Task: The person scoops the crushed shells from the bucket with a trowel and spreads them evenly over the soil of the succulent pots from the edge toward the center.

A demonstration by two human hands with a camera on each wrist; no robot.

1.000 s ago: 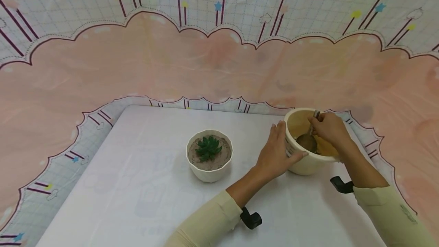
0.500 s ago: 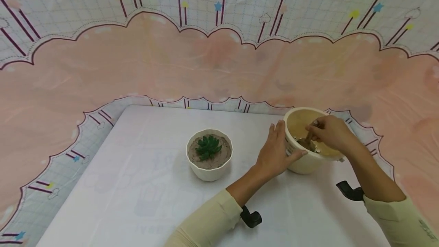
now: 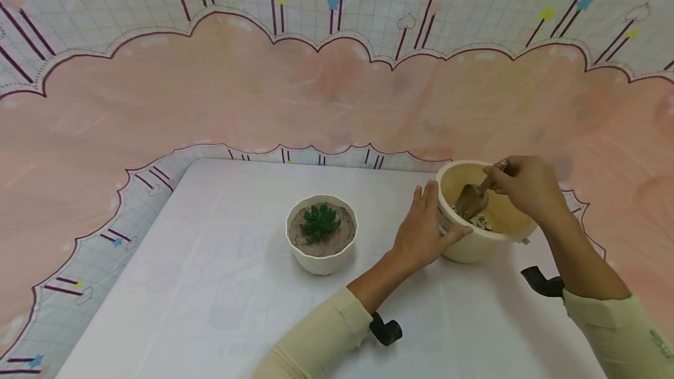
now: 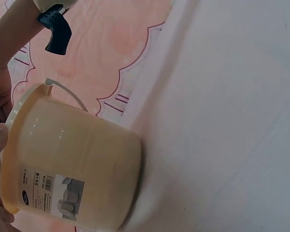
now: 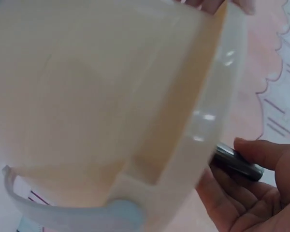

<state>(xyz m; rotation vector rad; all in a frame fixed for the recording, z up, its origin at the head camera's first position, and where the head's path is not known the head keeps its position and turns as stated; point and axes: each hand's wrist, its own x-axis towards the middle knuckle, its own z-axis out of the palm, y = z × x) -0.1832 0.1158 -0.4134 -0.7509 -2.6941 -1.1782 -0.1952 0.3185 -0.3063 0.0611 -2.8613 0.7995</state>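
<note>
- Right hand: its grip pinches the scoop by the handle between thumb and fingers; the right wrist view shows only the handle's end, the rest hidden behind the bucket wall.
- The scoop's blade is tilted down inside the bucket, against pale flaky stuff that it partly hides.
- Left hand: its grip is spread wide, fingers along the bucket's outer side, thumb at the rim; the left wrist view cuts fingers off at its edge.
- The bucket stands upright at the right of the surface; its label has print mostly too small to read.
- Pot: left of the bucket, well apart from the right hand, with a green plant in brown soil.
- Both sleeves run out of frame.
</note>
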